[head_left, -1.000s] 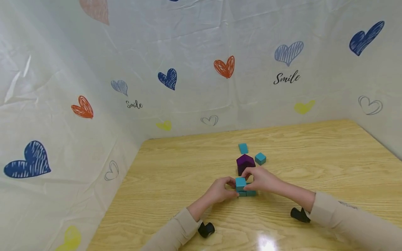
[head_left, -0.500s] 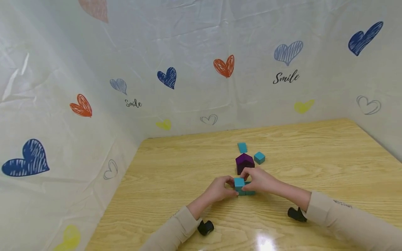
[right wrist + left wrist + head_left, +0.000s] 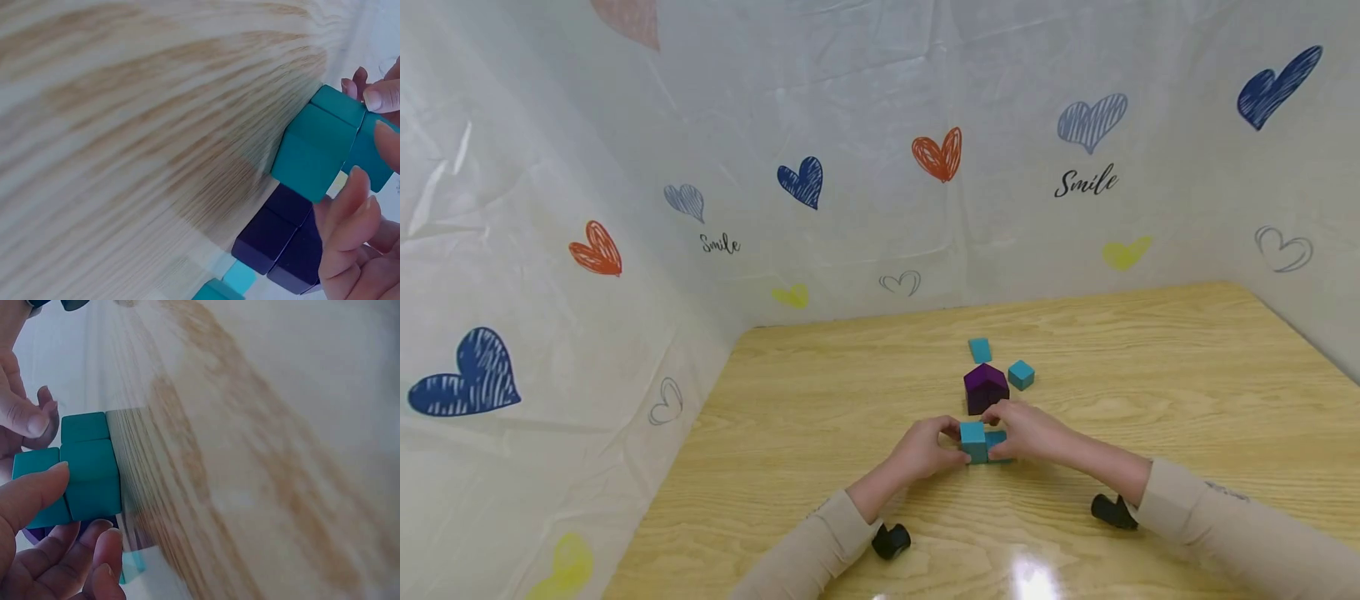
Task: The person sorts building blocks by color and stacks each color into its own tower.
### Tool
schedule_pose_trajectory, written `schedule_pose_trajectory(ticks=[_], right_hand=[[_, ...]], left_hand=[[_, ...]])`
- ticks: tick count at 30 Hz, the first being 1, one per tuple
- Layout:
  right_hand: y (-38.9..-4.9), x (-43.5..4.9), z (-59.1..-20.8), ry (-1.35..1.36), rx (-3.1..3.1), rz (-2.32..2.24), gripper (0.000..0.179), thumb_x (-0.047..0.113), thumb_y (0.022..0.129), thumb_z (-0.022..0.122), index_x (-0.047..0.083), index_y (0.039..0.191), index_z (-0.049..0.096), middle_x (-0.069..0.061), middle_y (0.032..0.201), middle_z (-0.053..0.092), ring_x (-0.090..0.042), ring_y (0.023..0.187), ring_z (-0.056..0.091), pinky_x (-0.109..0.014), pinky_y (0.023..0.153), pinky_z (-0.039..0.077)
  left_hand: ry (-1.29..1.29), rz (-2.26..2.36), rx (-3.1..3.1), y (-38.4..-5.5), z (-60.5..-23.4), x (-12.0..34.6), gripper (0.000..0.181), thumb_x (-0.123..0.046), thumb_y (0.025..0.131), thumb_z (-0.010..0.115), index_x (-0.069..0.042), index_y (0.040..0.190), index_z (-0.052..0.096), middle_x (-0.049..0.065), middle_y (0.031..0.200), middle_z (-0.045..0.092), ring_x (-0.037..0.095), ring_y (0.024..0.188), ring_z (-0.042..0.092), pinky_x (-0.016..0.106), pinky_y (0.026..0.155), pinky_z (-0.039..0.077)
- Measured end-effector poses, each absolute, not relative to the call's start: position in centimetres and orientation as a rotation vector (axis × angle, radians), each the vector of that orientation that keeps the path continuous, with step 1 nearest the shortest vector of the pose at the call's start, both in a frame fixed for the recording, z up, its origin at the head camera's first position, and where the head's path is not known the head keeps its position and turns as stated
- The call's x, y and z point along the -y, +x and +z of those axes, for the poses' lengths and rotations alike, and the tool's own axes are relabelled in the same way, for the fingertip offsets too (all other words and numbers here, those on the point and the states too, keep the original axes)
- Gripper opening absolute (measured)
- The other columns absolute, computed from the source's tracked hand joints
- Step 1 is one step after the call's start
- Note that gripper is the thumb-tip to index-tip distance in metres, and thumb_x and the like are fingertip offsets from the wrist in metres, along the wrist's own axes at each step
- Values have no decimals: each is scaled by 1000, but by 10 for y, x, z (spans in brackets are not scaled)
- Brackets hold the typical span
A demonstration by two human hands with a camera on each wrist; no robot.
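Note:
In the head view, a teal cube (image 3: pixel 973 432) sits on top of the left part of a low teal base, beside a lower teal block (image 3: pixel 997 444). My left hand (image 3: pixel 922 450) grips the stack from the left. Its thumb presses across the seam between the upper cube (image 3: pixel 36 464) and the cube under it (image 3: pixel 94 481), with its fingers behind. My right hand (image 3: pixel 1028 431) hovers around the right side, thumb and fingers spread. In the left wrist view a gap shows between those right fingertips and the blocks.
Just behind the stack stands a dark purple block shape (image 3: pixel 985 390). Farther back are a loose teal cube (image 3: pixel 1021 375) and a flat-looking teal piece (image 3: pixel 980 350). Black wrist devices (image 3: pixel 891 542) hang under both sleeves. A heart-printed sheet (image 3: pixel 850 242) borders the wooden table (image 3: pixel 820 375).
The upper teal cube has come down square onto the left part of the base. My right hand has let go of it and shifted slightly right; my left hand keeps its hold.

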State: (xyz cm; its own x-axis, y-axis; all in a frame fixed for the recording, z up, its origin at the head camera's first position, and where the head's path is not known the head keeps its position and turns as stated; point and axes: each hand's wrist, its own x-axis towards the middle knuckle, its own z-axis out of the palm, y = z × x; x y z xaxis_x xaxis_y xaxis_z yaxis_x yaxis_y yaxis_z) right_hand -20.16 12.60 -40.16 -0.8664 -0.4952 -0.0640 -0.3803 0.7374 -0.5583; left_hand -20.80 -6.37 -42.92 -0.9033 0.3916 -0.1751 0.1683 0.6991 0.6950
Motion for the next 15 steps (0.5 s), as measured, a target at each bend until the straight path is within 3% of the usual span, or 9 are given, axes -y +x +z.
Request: schedule_pose_trajectory(ticks=[15], right_hand=[[-205,-134,-409,-693,-2718,-794,27,9,69,77,0,92,67,-5,91,66,-15,79,54,-32,70,48]], left_hand=[[489,972,-2645,-208,-431,63,27,-21,78,73,-12,102,64,-3,95,64,13,93,58,28,81,46]])
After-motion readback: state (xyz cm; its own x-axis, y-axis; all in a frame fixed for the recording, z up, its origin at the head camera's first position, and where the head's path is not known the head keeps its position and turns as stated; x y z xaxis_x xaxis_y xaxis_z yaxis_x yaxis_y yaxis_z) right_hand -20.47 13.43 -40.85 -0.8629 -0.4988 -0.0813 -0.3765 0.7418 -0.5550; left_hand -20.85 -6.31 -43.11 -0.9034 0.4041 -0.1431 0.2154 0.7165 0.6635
